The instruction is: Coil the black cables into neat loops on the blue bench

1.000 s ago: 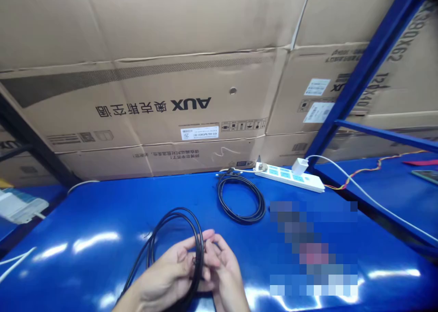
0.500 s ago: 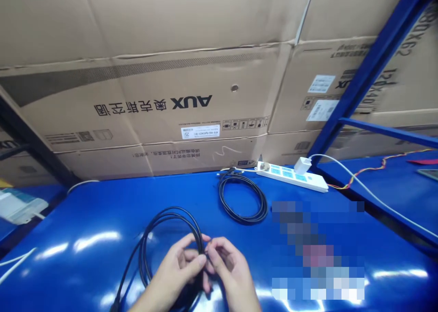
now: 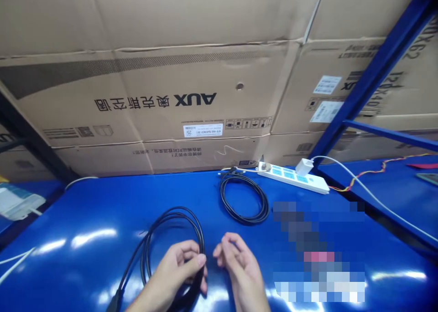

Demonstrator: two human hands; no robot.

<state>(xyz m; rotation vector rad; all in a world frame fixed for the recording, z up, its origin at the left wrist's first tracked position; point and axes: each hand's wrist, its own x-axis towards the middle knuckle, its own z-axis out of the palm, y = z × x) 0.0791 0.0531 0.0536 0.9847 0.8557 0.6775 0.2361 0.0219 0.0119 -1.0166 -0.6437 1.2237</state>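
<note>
A coiled black cable [image 3: 160, 232] rests on the blue table [image 3: 85, 207] in front of me. My left hand [image 3: 178, 273] is closed round the coil's right side, thumb and fingers wrapped over the strands. Just to its right, my right hand [image 3: 239, 268] hovers a little apart from the coil; its fingers are loosely curled and hold nothing I can see. A second, smaller coil of black cable [image 3: 243, 199] lies flat farther back on the table, beyond both hands.
A white power strip [image 3: 290, 176] with a white charger and cable sits at the back right. Large cardboard boxes [image 3: 191, 97] wall off the rear. A blue shelf frame [image 3: 369, 75] rises on the right. A pixelated patch covers the table's right part.
My right hand has come off the coil and moved slightly right. My left hand keeps its hold on the cable.
</note>
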